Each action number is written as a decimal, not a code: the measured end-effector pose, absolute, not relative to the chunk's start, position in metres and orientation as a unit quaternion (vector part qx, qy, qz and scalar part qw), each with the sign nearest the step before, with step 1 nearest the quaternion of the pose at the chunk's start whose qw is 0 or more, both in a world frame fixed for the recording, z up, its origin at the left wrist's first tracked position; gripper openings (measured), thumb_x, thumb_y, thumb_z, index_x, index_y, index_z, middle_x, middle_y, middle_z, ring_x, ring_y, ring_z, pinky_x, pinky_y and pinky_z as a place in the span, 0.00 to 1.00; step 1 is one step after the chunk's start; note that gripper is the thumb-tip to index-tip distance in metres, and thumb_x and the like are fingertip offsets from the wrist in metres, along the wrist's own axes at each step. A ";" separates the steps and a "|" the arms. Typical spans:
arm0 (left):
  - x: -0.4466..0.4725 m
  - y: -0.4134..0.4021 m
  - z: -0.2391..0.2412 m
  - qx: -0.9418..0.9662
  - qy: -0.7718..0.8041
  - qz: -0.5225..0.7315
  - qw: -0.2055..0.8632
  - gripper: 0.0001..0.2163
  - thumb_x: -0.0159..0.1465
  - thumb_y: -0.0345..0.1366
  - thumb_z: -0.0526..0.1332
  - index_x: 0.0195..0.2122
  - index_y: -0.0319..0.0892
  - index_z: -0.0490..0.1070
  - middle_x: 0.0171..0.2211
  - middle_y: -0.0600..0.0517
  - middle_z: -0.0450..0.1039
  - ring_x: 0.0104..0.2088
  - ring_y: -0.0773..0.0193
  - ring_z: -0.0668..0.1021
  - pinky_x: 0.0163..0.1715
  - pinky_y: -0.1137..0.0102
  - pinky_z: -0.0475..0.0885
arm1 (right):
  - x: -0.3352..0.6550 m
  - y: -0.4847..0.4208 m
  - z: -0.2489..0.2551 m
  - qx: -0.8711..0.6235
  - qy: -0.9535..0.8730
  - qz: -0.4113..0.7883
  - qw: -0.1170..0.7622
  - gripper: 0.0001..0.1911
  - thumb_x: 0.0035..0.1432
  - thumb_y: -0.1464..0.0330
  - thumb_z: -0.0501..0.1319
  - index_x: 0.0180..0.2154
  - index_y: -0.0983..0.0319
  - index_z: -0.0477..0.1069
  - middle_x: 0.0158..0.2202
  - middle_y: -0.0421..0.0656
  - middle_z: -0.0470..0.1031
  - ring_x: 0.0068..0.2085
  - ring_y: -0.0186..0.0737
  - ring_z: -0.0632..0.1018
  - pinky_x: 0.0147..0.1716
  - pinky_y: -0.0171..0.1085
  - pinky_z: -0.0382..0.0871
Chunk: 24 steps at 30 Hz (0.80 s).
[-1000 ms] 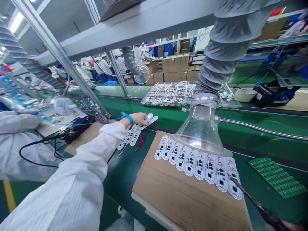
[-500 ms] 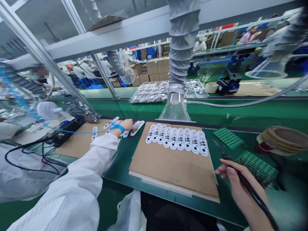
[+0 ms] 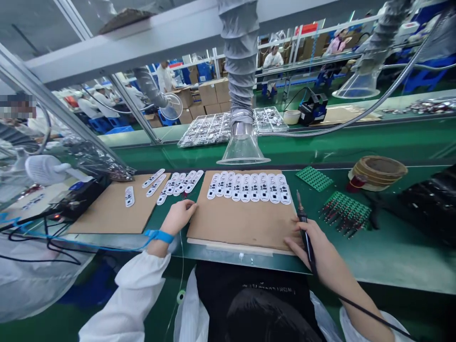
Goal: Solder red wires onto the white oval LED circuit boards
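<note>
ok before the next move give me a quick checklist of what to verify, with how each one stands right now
1. Slim black-handled soldering iron gripped in the bare right hand: ok.
2. Iron's metal tip off the white, round-ended circuit boards: ok, it points up just right of the row.
3. Those boards side by side on the flat brown cardboard sheet: ok, nine in a row.
4. Blue band around the left wrist: ok.
5. Bare left hand free of small parts: cannot tell, fingertips bunched by the sheet's left edge.
6. Tip hot: cannot tell.
</note>
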<state>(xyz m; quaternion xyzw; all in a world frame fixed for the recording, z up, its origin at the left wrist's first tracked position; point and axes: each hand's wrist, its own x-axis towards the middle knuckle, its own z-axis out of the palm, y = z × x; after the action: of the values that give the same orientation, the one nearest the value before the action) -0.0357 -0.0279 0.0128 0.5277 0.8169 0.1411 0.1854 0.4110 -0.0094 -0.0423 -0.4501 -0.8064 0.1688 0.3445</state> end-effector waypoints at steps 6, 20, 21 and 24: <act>-0.028 -0.019 0.011 0.520 0.788 0.209 0.254 0.26 0.68 0.61 0.53 0.39 0.43 0.78 0.40 0.47 0.84 0.43 0.48 0.83 0.37 0.65 0.75 | 0.406 -0.013 -0.048 -0.460 -0.718 0.241 0.464 0.10 0.72 0.60 0.63 0.49 0.53 0.64 0.55 0.49 0.74 0.62 0.54 0.77 0.63 0.55 0.70; -0.019 -0.021 -0.006 0.495 0.747 0.340 0.284 0.30 0.64 0.67 0.57 0.40 0.42 0.77 0.38 0.48 0.80 0.40 0.52 0.78 0.35 0.67 0.71 | 0.408 -0.009 -0.050 -0.455 -0.699 0.207 0.512 0.08 0.71 0.67 0.63 0.49 0.53 0.66 0.55 0.48 0.72 0.64 0.55 0.76 0.61 0.56 0.70; -0.019 -0.017 -0.005 0.495 0.745 0.346 0.283 0.30 0.64 0.68 0.58 0.39 0.42 0.77 0.38 0.48 0.80 0.40 0.53 0.78 0.35 0.67 0.71 | 0.408 -0.005 -0.049 -0.455 -0.701 0.203 0.510 0.08 0.71 0.67 0.62 0.48 0.53 0.66 0.55 0.48 0.72 0.64 0.56 0.76 0.61 0.57 0.70; -0.019 0.008 0.001 0.496 0.739 0.356 0.284 0.30 0.61 0.68 0.59 0.35 0.41 0.76 0.34 0.49 0.79 0.37 0.54 0.78 0.33 0.68 0.70 | 0.406 0.015 -0.037 -0.454 -0.711 0.196 0.500 0.08 0.71 0.66 0.62 0.50 0.53 0.65 0.54 0.48 0.73 0.64 0.56 0.76 0.63 0.57 0.69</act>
<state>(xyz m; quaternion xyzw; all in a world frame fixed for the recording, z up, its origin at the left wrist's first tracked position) -0.0189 0.0081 0.0005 0.4964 0.7387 0.3564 0.2843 0.4065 0.0152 -0.0370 -0.4541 -0.7112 0.1959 0.4996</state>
